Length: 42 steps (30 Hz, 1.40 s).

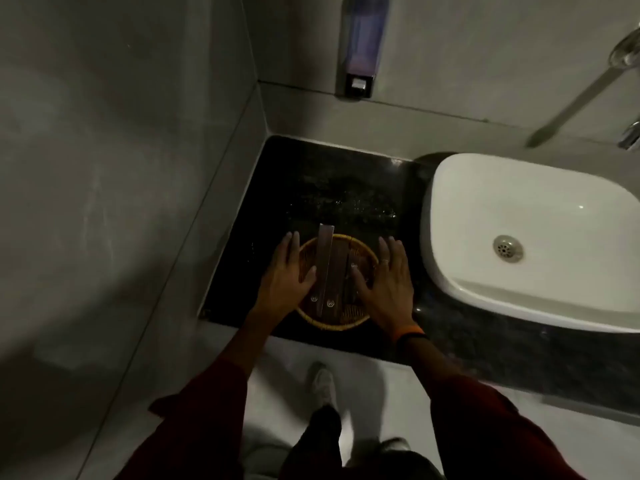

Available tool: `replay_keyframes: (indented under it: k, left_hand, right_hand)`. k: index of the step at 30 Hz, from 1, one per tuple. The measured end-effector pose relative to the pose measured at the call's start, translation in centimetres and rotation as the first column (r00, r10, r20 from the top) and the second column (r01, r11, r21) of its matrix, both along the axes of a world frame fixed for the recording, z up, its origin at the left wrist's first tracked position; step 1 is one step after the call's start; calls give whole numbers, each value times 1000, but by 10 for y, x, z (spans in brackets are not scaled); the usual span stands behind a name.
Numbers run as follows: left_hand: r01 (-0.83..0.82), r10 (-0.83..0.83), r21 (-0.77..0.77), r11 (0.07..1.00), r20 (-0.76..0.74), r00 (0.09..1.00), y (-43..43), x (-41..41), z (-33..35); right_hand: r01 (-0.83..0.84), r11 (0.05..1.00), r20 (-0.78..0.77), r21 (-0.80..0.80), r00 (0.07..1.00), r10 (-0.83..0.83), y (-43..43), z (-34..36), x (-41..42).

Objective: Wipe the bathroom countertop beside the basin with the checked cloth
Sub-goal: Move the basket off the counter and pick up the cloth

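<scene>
Flanking one basket (337,320): two hands (285,282).

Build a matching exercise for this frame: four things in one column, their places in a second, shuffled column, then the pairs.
Things:
1. basket
2. basin
3. soap dispenser
4. left hand

Places:
A. on the wall above the countertop
B. at the basket's left rim
C. at the right of the countertop
D. between the two hands

Pairs: 1-D, 2-C, 3-A, 4-B
</scene>
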<state>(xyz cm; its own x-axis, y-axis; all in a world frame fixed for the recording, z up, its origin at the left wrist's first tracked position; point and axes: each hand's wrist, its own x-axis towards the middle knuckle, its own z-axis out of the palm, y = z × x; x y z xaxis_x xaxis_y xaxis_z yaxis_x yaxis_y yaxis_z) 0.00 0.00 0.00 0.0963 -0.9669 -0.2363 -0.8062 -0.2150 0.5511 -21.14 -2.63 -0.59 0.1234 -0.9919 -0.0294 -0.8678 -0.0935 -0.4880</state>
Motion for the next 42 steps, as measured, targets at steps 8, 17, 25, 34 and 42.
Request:
replay_keyframes:
  k: [8, 17, 25, 34, 42]
  left_hand:
    - [-204, 205, 35, 978, -11, 979, -1, -8, -12]
    - [-216, 218, 38, 976, -255, 942, 86, -107, -17]
    - [17, 50, 186, 982, -354, 934, 119, -272, -15]
    - [114, -73, 86, 990, -379, 922, 100, -497, -10]
    - [60, -33, 49, 997, -432, 901, 32, -611, -4]
  right_hand:
    - [177, 951, 248, 255, 938, -241, 10, -13, -7]
    - [234, 953, 350, 191, 891, -288, 104, -7, -117]
    - [403, 887, 294, 225, 840, -456, 173, -9, -285]
    - [494, 862, 240, 119, 828, -507, 170, -1, -506]
    - [460, 875, 308, 154, 819, -484, 92, 1, -621]
